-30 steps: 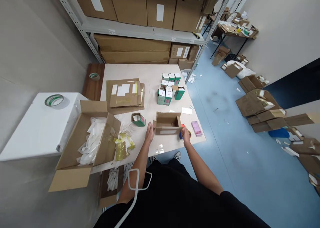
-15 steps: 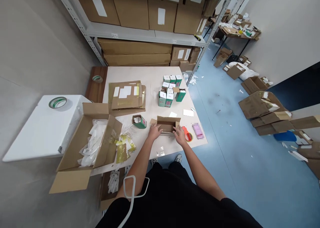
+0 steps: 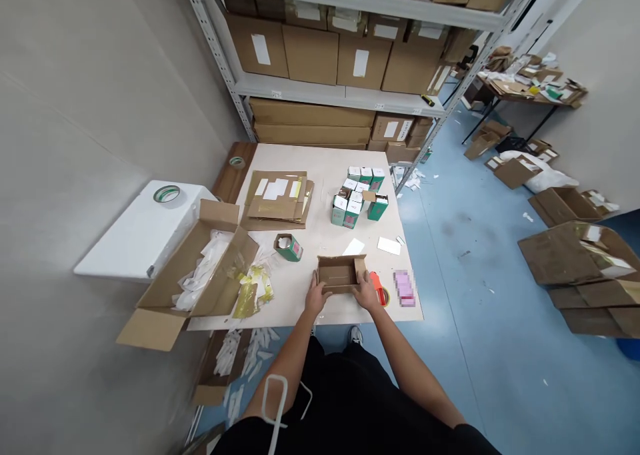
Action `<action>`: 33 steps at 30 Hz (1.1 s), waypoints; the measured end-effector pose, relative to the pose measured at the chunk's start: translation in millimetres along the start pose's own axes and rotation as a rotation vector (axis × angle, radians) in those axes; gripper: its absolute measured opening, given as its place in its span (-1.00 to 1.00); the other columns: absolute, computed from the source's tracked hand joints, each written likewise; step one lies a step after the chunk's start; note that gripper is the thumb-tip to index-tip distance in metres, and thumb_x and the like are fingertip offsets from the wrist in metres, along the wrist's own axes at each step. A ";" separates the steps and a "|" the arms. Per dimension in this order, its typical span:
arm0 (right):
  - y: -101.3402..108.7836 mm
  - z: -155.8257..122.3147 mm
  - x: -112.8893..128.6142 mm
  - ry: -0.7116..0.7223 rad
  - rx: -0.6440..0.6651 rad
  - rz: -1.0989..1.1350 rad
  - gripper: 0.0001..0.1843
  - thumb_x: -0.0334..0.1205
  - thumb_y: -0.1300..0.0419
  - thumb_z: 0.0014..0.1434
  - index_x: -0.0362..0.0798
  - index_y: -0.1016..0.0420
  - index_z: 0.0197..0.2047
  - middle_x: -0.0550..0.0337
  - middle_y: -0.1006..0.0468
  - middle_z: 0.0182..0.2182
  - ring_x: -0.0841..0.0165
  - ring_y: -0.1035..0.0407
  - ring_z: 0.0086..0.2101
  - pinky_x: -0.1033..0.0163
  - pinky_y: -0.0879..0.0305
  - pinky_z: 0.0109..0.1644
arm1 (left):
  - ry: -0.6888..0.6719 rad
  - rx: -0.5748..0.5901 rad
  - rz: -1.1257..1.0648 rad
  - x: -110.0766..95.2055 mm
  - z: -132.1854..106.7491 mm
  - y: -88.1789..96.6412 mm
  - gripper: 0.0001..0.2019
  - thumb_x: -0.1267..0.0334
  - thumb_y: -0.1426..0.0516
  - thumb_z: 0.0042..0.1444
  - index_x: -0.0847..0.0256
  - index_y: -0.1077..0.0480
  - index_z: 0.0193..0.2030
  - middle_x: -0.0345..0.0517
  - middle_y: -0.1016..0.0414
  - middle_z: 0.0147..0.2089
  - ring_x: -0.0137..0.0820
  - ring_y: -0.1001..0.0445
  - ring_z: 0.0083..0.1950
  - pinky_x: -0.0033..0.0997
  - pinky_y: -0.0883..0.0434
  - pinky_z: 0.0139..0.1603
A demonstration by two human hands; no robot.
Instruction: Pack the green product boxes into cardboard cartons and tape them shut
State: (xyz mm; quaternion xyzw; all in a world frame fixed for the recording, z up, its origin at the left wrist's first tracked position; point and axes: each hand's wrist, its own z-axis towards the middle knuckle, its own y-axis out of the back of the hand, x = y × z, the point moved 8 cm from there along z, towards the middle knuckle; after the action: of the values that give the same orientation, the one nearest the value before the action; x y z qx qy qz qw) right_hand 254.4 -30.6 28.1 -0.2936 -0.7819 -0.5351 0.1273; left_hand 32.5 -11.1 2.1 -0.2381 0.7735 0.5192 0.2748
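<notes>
A small brown cardboard box (image 3: 338,272) sits open at the table's front, between my hands. My left hand (image 3: 316,296) grips its left front corner. My right hand (image 3: 367,291) holds the right end, its fingers at the side wall. Just right of that hand lies an orange tape dispenser (image 3: 379,288) with a yellow roll. Beyond the box, white paper (image 3: 354,246) lies on the table. Green and white small cartons (image 3: 352,210) stand in a group farther back, and one open green carton (image 3: 289,247) stands to the left.
A large open carton (image 3: 240,258) holding white packing stands left, beside crumpled yellow tape (image 3: 254,292). Flattened cardboard (image 3: 275,205) lies at the table's back left. Behind the table rises a metal shelf (image 3: 320,95) with boxes. Cardboard boxes (image 3: 575,248) lie on the floor at right.
The box's end flaps, spread outward before, now stand up or fold inward, and my hands press round its two ends. The camera view has shifted, so the surroundings sit farther right.
</notes>
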 end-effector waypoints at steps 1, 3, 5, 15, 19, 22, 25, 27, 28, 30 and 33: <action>4.6 0.7 -5.7 -0.001 -0.005 0.004 -0.17 -0.21 -0.23 0.27 -0.03 -0.11 0.56 -0.16 0.03 0.54 0.00 0.14 0.50 -0.04 -0.03 0.47 | -0.004 -0.037 -0.016 -3.6 -5.2 0.8 -0.81 0.16 -0.26 0.23 0.11 -0.50 -0.05 -0.05 0.25 0.67 -0.03 0.00 0.61 -0.07 -0.27 0.48; 14.5 1.3 -13.3 0.026 -0.018 0.011 -0.16 -0.21 -0.22 0.28 0.04 -0.08 0.56 -0.12 0.06 0.55 0.00 0.11 0.50 -0.04 -0.06 0.46 | -0.007 -0.110 -0.034 -10.6 -13.7 4.7 -0.86 0.15 -0.22 0.27 0.11 -0.48 -0.10 -0.10 0.28 0.67 -0.07 0.07 0.63 -0.10 -0.23 0.50; 23.2 0.9 -13.6 0.094 -0.029 0.008 -0.22 -0.16 -0.22 0.31 0.14 -0.13 0.55 -0.03 0.08 0.56 0.00 0.10 0.50 -0.06 -0.07 0.46 | -0.009 -0.166 -0.039 -17.5 -20.7 8.3 -0.87 0.16 -0.21 0.28 0.13 -0.47 -0.11 -0.10 0.34 0.68 -0.07 0.14 0.64 -0.12 -0.19 0.51; 44.9 -11.1 13.4 0.401 -0.106 -0.052 -0.46 -0.10 -0.07 0.43 0.01 -0.39 0.40 -0.05 0.02 0.54 -0.06 0.05 0.47 -0.16 -0.10 0.43 | -0.076 -0.396 -0.149 -56.6 -74.4 19.3 -0.91 0.22 -0.25 0.21 0.16 -0.49 -0.20 -0.01 0.35 0.67 -0.06 -0.23 0.52 -0.16 -0.39 0.36; 63.6 -4.2 15.4 0.412 -0.173 0.072 -0.30 0.03 -0.03 0.41 -0.13 -0.19 0.50 -0.22 -0.05 0.50 0.00 -0.09 0.42 -0.09 -0.22 0.39 | -0.031 -0.509 -0.160 -53.7 -99.1 38.9 -0.91 0.25 -0.28 0.17 0.18 -0.51 -0.21 0.04 0.28 0.66 -0.04 -0.13 0.56 -0.12 -0.31 0.42; 73.9 -0.7 29.5 0.446 -0.200 0.084 -0.20 0.25 -0.12 0.33 -0.06 -0.27 0.46 -0.18 0.13 0.54 -0.10 0.05 0.46 -0.16 -0.18 0.40 | -0.002 -0.557 -0.171 -42.7 -117.4 55.4 -0.90 0.24 -0.30 0.14 0.19 -0.52 -0.24 0.07 0.20 0.65 -0.04 -0.09 0.58 -0.10 -0.25 0.46; 71.1 -2.9 54.7 0.467 -0.193 0.041 -0.19 0.35 -0.13 0.29 0.06 -0.33 0.43 -0.05 0.30 0.58 -0.20 0.17 0.48 -0.24 -0.12 0.41 | 0.014 -0.630 -0.167 -28.7 -141.8 74.6 -0.88 0.22 -0.31 0.13 0.18 -0.52 -0.24 0.09 0.11 0.64 -0.05 -0.07 0.59 -0.08 -0.22 0.48; 60.2 -6.4 76.8 0.478 -0.159 0.022 -0.16 0.37 -0.12 0.29 0.09 -0.27 0.47 -0.03 0.35 0.58 -0.21 0.16 0.48 -0.24 -0.12 0.41 | 0.037 -0.694 -0.161 -17.2 -162.5 89.1 -0.88 0.22 -0.31 0.13 0.18 -0.52 -0.24 0.11 0.10 0.63 -0.04 -0.09 0.58 -0.07 -0.24 0.47; 53.3 -8.4 89.3 0.488 -0.141 0.018 -0.13 0.37 -0.11 0.29 0.09 -0.21 0.50 -0.04 0.36 0.58 -0.20 0.14 0.48 -0.23 -0.14 0.41 | 0.058 -0.725 -0.158 -10.5 -173.8 96.5 -0.88 0.21 -0.31 0.13 0.18 -0.52 -0.25 0.11 0.10 0.64 -0.03 -0.11 0.57 -0.07 -0.26 0.45; 39.1 -12.8 118.4 0.531 -0.117 0.015 -0.09 0.36 -0.11 0.30 0.08 -0.10 0.54 -0.07 0.35 0.58 -0.18 0.09 0.47 -0.21 -0.17 0.40 | 0.113 -0.777 -0.159 4.9 -197.3 111.1 -0.89 0.21 -0.30 0.14 0.17 -0.51 -0.26 0.08 0.12 0.64 -0.02 -0.17 0.55 -0.09 -0.32 0.41; 19.4 -20.7 173.5 0.672 -0.105 0.000 -0.11 0.32 -0.10 0.33 0.02 -0.10 0.54 -0.15 0.29 0.57 -0.15 0.09 0.47 -0.22 -0.13 0.42 | 0.198 -0.828 -0.177 30.7 -231.0 131.2 -0.91 0.21 -0.28 0.14 0.14 -0.51 -0.26 -0.01 0.15 0.65 -0.02 -0.23 0.51 -0.11 -0.40 0.33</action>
State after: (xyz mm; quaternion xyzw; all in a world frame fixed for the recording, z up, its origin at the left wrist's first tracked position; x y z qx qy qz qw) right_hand 125.6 11.5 140.1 -0.1069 -0.6677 -0.6413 0.3627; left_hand -116.9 -183.8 141.3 -0.4423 0.4993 0.7346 0.1242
